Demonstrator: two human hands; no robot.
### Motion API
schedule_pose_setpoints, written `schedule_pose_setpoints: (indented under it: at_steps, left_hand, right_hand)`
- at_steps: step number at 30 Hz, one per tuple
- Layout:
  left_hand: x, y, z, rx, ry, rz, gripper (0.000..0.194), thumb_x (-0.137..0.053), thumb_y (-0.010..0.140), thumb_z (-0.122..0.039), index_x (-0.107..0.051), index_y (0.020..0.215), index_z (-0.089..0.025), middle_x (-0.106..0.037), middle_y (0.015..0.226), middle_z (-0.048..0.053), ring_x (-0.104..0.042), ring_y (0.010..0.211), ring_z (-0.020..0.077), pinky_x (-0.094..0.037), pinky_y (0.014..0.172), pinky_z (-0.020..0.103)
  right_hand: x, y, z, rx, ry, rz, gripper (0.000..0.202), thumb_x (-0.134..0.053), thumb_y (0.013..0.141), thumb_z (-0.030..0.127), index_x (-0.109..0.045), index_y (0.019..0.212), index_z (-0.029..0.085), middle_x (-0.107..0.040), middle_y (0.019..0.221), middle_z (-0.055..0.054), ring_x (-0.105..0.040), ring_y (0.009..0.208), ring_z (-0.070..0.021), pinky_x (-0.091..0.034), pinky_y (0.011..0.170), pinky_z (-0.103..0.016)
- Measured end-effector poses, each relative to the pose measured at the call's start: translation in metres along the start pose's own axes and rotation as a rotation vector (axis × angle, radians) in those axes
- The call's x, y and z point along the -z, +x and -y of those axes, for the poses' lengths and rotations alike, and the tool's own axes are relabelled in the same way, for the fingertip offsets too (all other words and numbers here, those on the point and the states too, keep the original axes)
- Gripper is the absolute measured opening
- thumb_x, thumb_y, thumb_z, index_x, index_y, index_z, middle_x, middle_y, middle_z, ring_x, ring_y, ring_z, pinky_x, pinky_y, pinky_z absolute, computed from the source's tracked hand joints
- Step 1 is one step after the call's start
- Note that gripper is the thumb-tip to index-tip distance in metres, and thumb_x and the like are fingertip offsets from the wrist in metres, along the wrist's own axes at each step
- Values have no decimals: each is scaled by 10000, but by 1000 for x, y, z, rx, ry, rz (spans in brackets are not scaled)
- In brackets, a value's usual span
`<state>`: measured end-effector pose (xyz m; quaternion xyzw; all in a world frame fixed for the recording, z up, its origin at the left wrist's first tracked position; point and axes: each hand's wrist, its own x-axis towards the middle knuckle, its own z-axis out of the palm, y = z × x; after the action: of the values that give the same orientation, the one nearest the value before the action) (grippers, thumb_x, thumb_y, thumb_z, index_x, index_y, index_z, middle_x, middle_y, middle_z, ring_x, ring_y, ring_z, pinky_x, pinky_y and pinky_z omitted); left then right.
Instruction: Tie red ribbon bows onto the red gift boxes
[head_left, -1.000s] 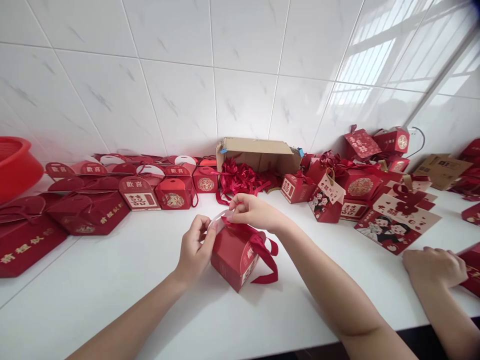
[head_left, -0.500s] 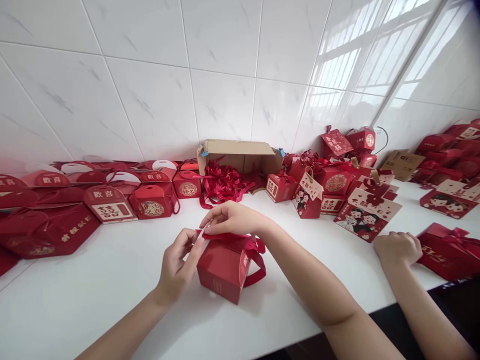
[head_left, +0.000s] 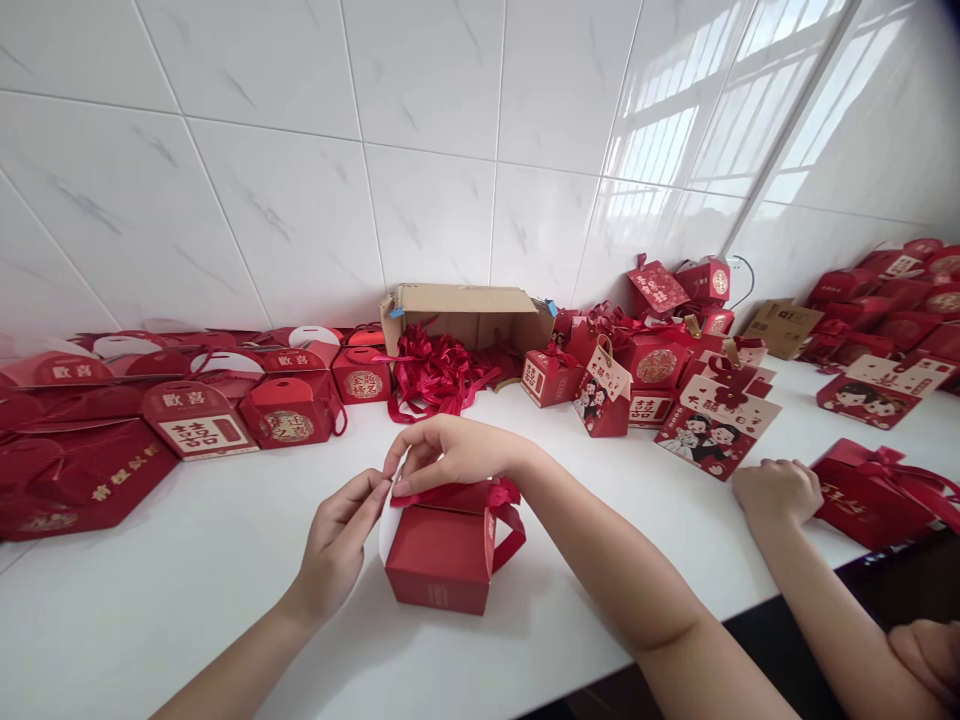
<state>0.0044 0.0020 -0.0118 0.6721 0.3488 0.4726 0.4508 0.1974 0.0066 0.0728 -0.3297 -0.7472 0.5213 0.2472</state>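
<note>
A red gift box (head_left: 439, 560) stands on the white table in front of me, with a red ribbon (head_left: 510, 535) looped at its right end. A white-backed flap (head_left: 388, 530) rises at its left end. My left hand (head_left: 334, 535) pinches the edge of that flap from the left. From above, my right hand (head_left: 446, 455) reaches over the box with bent fingers, its fingertips at the top of the same flap and near the ribbon along the box top. Part of the ribbon is hidden under my right hand.
A cardboard box (head_left: 465, 300) with a tangle of red ribbons (head_left: 435, 370) lies by the wall. Red boxes (head_left: 202, 420) line the left. Decorated boxes (head_left: 701, 425) stand at right. Another person's fist (head_left: 778, 490) rests near a ribboned box (head_left: 862, 495).
The box has turned slightly and its left flap shows more white. My left hand has shifted left, pinching the flap edge. The view has moved a little; part of the other person shows bottom right.
</note>
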Motion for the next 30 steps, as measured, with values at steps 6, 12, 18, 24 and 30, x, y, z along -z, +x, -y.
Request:
schedule_pose_setpoints:
  at_steps: [6, 12, 18, 24, 30]
  left_hand:
    - [3, 4, -1, 122, -213, 81, 297, -548, 846, -434, -525, 658, -206, -415, 620, -4, -380, 568, 131, -361, 503, 250]
    - [5, 15, -24, 223, -350, -42, 356, -596, 783, -404, -458, 536, -188, -407, 515, -13, -385, 503, 114, -375, 472, 257]
    - [27, 35, -35, 275, -531, -312, 225, -594, 720, -274, -396, 644, -199, -361, 492, -44, -362, 475, 102, -378, 487, 261]
    - [63, 50, -32, 91, -615, -449, 199, -486, 759, -213, -308, 675, -183, -272, 563, -40, -297, 515, 84, -308, 513, 198]
    - [93, 59, -33, 135, -657, -674, 144, -316, 825, -168, -294, 683, -169, -284, 646, -22, -324, 552, 74, -311, 534, 173]
  right_hand:
    - [0, -1, 0, 1, 22, -26, 204, -690, 779, 239, -572, 940, 196, -692, 791, 4, -645, 775, -118, -481, 730, -223]
    - [3, -1, -1, -24, -37, -59, 247, -709, 763, 277, -582, 957, 193, -686, 799, -3, -642, 765, -128, -480, 709, -228]
    - [6, -5, 0, -57, -80, -76, 278, -706, 759, 308, -571, 979, 204, -679, 801, 5, -634, 763, -132, -466, 686, -225]
    - [7, -8, 2, -76, -154, -84, 272, -698, 751, 340, -573, 959, 218, -676, 795, 18, -614, 731, -125, -451, 633, -216]
    - [6, -20, 19, -93, -297, -213, 210, -657, 783, 322, -605, 939, 192, -667, 838, -19, -614, 771, -143, -461, 675, -252]
